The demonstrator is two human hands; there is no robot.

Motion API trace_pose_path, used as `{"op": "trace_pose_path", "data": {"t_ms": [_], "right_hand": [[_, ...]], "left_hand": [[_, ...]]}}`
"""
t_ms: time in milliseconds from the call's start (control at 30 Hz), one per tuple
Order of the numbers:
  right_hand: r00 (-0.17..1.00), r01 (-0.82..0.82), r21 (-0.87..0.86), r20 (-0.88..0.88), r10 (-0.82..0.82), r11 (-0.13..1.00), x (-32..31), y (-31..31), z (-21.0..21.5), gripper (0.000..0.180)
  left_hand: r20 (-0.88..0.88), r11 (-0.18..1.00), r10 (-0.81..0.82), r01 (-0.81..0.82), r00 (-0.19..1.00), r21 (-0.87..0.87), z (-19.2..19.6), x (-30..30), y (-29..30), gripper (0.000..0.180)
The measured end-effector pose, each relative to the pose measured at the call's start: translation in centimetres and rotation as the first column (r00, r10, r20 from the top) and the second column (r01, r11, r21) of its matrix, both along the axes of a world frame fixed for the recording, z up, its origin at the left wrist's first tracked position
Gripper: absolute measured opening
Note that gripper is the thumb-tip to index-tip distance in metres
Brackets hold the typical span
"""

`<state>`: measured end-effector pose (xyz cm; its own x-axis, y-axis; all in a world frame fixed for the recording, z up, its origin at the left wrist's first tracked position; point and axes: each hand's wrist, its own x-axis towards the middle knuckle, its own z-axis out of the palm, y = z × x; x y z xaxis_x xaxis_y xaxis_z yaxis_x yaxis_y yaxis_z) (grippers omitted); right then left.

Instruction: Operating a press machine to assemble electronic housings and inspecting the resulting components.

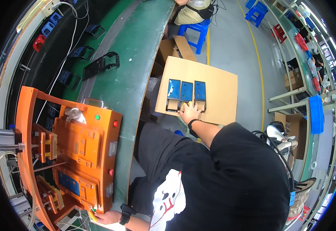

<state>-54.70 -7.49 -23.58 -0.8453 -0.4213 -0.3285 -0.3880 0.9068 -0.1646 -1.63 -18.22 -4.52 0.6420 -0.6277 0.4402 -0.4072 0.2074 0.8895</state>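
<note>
My right hand rests with fingers spread at the near end of three black plastic frames with blue film-like faces, lying side by side on a cardboard box. Its fingers, some in yellow cots, touch the middle frame and hide its near end. On either side lie the left frame and the right frame. My left hand, a yellow cot on one finger, reaches to a green button at the near corner of the orange machine. A blue panel sits in the machine's nearer fixture.
Several black frames lie on the green workbench, among them a large black frame. The cardboard box stands beside the bench. Farther back, a person sits on a blue stool. Shelving with a blue bin lines the right.
</note>
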Motion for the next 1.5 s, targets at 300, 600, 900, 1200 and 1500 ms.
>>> {"op": "trace_pose_path", "data": {"t_ms": [300, 600, 900, 1200, 1500], "right_hand": [[0.990, 0.140, -0.052, -0.013, -0.141, 0.989, -1.0, -0.7, -0.4, 0.066], [0.918, 0.395, -0.099, 0.003, -0.397, 0.913, -0.8, -3.7, -1.7, 0.073], [0.936, 0.350, -0.051, 0.041, -0.348, 0.935, -1.4, -4.4, -1.8, 0.057], [0.972, 0.174, -0.167, -0.126, -0.196, 0.971, -3.5, -0.3, -3.3, 0.044], [0.963, -0.196, -0.351, -0.244, 0.112, 0.916, -4.6, 7.6, 7.0, 0.036]], "left_hand": [[0.078, 1.000, -0.004, 0.003, 0.997, 0.005, -1.0, 1.3, -0.2, 0.029], [0.192, 0.996, 0.050, -0.062, 0.980, 0.059, -0.9, 1.3, -0.2, 0.030], [0.444, 0.995, 0.052, -0.009, 0.894, -0.099, 3.0, -4.1, 0.2, 0.020], [0.478, 0.996, 0.051, -0.013, 0.877, -0.083, 3.5, -4.8, 0.2, 0.019], [0.467, 0.998, 0.052, -0.061, 0.883, 0.004, 5.0, -4.7, 1.9, 0.020]]}}
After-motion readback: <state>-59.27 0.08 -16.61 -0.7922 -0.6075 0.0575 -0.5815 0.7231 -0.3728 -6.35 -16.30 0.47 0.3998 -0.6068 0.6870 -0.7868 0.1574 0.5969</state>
